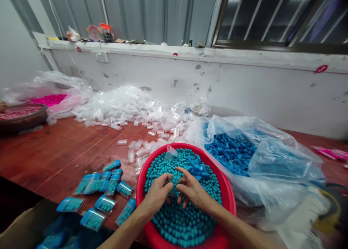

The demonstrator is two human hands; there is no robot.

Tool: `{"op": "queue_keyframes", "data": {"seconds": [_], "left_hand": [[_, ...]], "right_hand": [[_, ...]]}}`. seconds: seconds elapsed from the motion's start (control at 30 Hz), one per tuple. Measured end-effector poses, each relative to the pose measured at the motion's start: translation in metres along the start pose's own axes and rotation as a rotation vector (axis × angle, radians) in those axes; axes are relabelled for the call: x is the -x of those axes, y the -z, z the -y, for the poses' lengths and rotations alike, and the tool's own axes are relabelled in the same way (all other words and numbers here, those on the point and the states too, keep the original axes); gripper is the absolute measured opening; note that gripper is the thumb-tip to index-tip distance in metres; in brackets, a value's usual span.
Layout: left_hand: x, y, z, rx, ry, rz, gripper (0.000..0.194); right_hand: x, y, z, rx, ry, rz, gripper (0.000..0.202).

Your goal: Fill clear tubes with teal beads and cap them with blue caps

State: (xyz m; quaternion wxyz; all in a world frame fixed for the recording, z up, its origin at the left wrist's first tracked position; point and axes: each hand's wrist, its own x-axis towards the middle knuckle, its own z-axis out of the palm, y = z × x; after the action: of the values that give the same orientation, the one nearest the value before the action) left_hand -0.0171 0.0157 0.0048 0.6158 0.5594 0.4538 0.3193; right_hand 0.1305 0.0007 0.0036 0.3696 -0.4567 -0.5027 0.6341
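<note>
Both hands are over a red basin (232, 209) of turquoise beads (185, 227). My left hand (159, 192) has its thumb and fingers closed on a small clear plastic box (174, 182) with beads in or behind it; its edges are hard to make out. On the box's other side is my right hand (194, 191), fingers apart and curved toward it, holding nothing I can see. Several blue caps (199, 168) lie on the beads beyond my right hand. Another clear box (170, 151) rests on the beads near the far rim.
Filled boxes with blue caps (94, 218) lie on the red table (49, 151) at left. Behind them spreads a pile of clear boxes (130, 103). A plastic bag of blue caps (233, 151) stands right of the basin. A brown bowl (35, 114) of pink beads is far left.
</note>
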Motion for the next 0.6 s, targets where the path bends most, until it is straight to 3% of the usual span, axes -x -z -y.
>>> {"op": "queue_keyframes", "data": {"seconds": [0.13, 0.27, 0.33, 0.4, 0.6], "left_hand": [[0.003, 0.0, -0.002, 0.117, 0.051, 0.087, 0.025], [0.006, 0.001, -0.005, 0.222, 0.136, 0.17, 0.031], [0.007, 0.0, -0.006, 0.18, 0.114, 0.186, 0.034], [0.007, -0.003, -0.007, 0.129, 0.079, 0.203, 0.034], [0.007, -0.01, -0.016, 0.101, 0.094, 0.23, 0.03]], "right_hand": [[0.007, 0.003, 0.002, 0.13, 0.08, 0.021, 0.027], [0.013, 0.006, 0.005, 0.268, 0.173, -0.087, 0.005], [0.017, 0.006, 0.008, 0.361, 0.232, -0.075, 0.007], [0.021, 0.006, 0.011, 0.424, 0.268, -0.034, 0.023], [0.029, 0.019, 0.015, 0.453, 0.148, -0.021, 0.004]]}}
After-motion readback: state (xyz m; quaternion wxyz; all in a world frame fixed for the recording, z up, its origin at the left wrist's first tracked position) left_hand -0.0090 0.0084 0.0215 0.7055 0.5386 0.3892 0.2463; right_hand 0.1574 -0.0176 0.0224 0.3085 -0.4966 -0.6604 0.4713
